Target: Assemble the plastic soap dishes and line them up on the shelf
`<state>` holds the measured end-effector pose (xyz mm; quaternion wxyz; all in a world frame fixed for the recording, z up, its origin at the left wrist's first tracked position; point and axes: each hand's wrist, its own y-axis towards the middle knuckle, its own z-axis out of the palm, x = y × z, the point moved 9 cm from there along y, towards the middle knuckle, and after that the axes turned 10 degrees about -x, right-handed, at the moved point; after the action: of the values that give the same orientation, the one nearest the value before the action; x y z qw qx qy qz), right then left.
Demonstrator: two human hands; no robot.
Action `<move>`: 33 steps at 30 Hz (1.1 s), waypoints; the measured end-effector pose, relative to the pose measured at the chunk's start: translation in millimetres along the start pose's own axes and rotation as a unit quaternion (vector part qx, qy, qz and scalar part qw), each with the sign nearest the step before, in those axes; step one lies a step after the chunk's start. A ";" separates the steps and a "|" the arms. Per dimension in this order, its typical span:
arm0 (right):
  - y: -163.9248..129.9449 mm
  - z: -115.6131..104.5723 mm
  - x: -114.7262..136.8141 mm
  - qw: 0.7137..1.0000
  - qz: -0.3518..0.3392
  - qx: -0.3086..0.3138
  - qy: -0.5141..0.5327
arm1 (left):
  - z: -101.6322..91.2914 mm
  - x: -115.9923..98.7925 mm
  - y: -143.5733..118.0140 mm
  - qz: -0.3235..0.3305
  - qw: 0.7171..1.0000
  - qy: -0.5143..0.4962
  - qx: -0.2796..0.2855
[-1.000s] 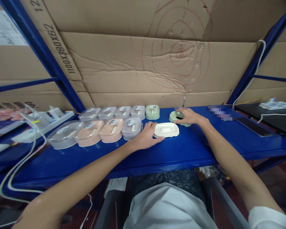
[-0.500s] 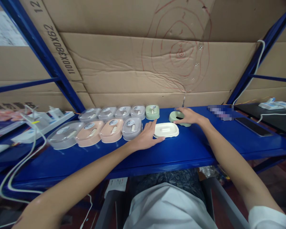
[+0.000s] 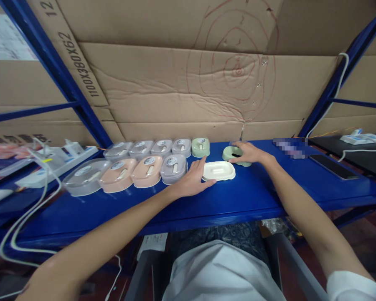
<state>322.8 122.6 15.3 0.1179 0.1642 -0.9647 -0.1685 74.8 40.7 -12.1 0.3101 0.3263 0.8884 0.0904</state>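
A cream oval plastic piece [image 3: 219, 171] with a raised middle lies flat on the blue table. At its left end is my left hand [image 3: 192, 179], fingers stretched out and thumb apart along the near edge, touching or almost touching it. My right hand [image 3: 246, 153] curls over a light green container [image 3: 228, 152] behind and to the right, fingers on its far side and thumb at the near side. Something dark shows inside that container. To the left stand two rows of lidded boxes: grey ones [image 3: 173, 169], peach ones [image 3: 146, 172] and a green one [image 3: 201, 147].
A smartphone [image 3: 334, 166] lies on the right of the blue table [image 3: 238, 200], near a blurred-out patch. Power strips [image 3: 56, 167] and white cables [image 3: 11, 234] crowd the left. Cardboard [image 3: 159, 83] with red rings forms the back wall, between blue metal posts.
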 end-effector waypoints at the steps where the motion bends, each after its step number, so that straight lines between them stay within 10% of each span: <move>1: 0.0 -0.1 0.3 1.000 -0.003 -0.002 0.002 | 0.0 0.0 0.0 0.001 1.000 0.000 -0.001; 21: -3.3 -13.3 6.9 0.999 0.017 -0.030 0.011 | -0.5 2.2 -0.6 -0.004 1.000 -0.013 -0.005; 33: -19.6 -39.8 111.1 0.960 -0.184 -0.075 0.199 | -5.7 0.2 2.5 -0.006 0.999 -0.049 -0.019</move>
<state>237.4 54.1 63.8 0.2867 0.3595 -0.8596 -0.2227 72.5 43.0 -6.8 0.3599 0.3190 0.8722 0.0892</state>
